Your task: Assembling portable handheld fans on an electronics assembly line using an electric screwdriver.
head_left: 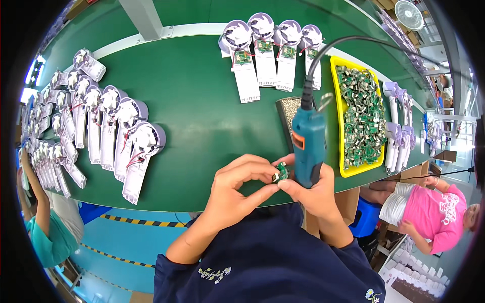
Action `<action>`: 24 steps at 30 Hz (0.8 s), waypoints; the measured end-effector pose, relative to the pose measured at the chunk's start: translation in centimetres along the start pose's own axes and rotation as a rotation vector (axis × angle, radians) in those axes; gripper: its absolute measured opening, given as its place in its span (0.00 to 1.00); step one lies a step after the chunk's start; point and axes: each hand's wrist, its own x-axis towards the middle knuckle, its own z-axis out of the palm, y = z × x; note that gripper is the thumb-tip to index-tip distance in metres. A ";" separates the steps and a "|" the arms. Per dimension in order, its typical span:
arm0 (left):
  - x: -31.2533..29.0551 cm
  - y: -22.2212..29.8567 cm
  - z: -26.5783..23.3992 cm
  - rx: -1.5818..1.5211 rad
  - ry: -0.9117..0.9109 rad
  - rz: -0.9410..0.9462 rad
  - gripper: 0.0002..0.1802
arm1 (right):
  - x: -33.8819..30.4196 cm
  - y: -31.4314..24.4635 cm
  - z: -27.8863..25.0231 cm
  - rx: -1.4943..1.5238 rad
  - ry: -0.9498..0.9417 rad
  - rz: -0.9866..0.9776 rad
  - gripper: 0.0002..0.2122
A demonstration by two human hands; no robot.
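Note:
Over the near edge of the green bench, a small green circuit board (282, 172) is pinched in the fingertips of my left hand (236, 188). The thumb and fingers of my right hand (322, 196) also close on the board from the other side. A teal electric screwdriver (309, 139) hangs upright by its black cord, its lower end overlapping my right palm. Whether that palm also grips the screwdriver, I cannot tell. Behind the screwdriver lies a dark tray of tiny screws (289, 112), partly covered by it.
A yellow bin (342, 169) heaped with circuit boards stands to the right. Several white fan units (247, 81) with boards lie at the back; many more fan units (136, 166) line the left. White-purple housings (393, 146) sit beyond the bin. Co-workers sit at both sides.

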 end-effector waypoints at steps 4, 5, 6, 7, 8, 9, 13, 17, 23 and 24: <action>-0.1 -0.4 -1.1 -0.057 -0.062 -0.020 0.10 | -0.4 0.0 0.0 -0.031 -0.043 0.019 0.22; -0.1 -0.5 -1.1 -0.056 -0.061 -0.020 0.10 | -0.4 0.0 0.0 -0.025 -0.053 0.020 0.22; -0.2 -0.5 -1.0 -0.025 -0.028 -0.007 0.10 | -0.5 0.0 0.2 -0.025 -0.054 0.019 0.22; -0.3 -0.6 -0.9 0.007 0.005 0.006 0.09 | -0.6 0.1 0.4 -0.025 -0.019 0.012 0.22; -0.3 -0.4 -0.9 0.007 0.004 0.007 0.09 | -0.6 0.1 0.5 -0.026 0.018 0.005 0.22; -0.4 -0.2 -0.8 0.146 0.020 0.090 0.10 | -0.6 0.2 0.7 -0.026 0.019 0.003 0.22; -0.4 -0.1 -0.5 0.368 0.069 0.244 0.11 | -0.4 0.6 1.0 -0.096 0.026 -0.200 0.20; -0.6 0.4 0.7 0.647 0.165 0.338 0.12 | -0.7 1.1 1.2 -0.151 0.091 -0.191 0.20; -0.8 0.8 2.0 0.813 0.267 0.421 0.13 | -0.9 1.0 2.2 -0.149 0.177 -0.234 0.20; -0.8 0.8 2.1 0.829 0.291 0.439 0.13 | -0.8 1.0 2.4 -0.147 0.178 -0.235 0.20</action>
